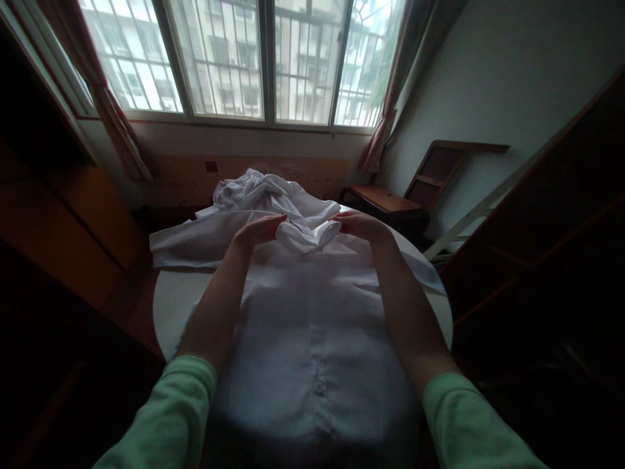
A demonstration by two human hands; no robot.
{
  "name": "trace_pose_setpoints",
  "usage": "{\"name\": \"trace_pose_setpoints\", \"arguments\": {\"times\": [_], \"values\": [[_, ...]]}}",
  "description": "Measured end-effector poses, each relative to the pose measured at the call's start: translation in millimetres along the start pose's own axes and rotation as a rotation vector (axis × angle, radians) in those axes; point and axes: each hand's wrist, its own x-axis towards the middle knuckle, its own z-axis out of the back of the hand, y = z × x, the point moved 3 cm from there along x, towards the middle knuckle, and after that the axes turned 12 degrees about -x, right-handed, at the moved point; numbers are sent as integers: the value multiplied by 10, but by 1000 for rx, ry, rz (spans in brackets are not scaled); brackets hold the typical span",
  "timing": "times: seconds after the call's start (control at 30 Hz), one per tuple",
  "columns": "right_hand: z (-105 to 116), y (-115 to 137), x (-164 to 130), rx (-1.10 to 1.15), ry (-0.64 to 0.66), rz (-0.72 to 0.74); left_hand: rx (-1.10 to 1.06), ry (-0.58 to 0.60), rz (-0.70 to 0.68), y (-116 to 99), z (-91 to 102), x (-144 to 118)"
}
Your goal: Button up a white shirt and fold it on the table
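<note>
Room for moving is tight: the round white desk point(170, 306) is almost wholly covered by a white shirt point(312, 326), and bare surface is seen only as a curved strip along the left rim and a narrower one at the right. Dark wooden furniture point(73, 215) is pressed close on the left, and a dark slanted frame point(537, 215) closes in on the right. A small wooden side table point(385, 198) is set beyond the far right edge, under the window point(263, 58).

No brand, label or readable writing can be made out; a small red mark on the wall below the sill is too small to be read.

The shirt is laid flat with its button placket running straight up the middle, the cloth thin and smooth. A sleeve is stretched out over the left edge of the desk. At the far end a crumpled heap of white cloth point(254, 189) is piled loosely.

The collar point(305, 236) is bunched into a soft roll and is pinched at each end: the left hand point(258, 231) is curled around its left end, and the right hand point(359, 225) is closed on its right end. Green sleeves point(180, 417) are worn on both forearms.
</note>
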Motion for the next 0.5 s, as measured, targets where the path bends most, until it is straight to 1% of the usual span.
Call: {"name": "trace_pose_setpoints", "arguments": {"times": [0.03,0.1,0.2,0.33,0.5], "values": [[11,-11,-3,-15,22,1,24,19,11,14,7,-2],[42,-35,-6,-19,19,9,74,32,27,33,28,-7],[85,-74,-7,41,-37,25,125,55,39,41,66,-18],[132,-140,14,118,-111,48,134,74,31,40,135,-14],[156,-245,76,111,-103,30,146,124,37,52,166,-5]]}}
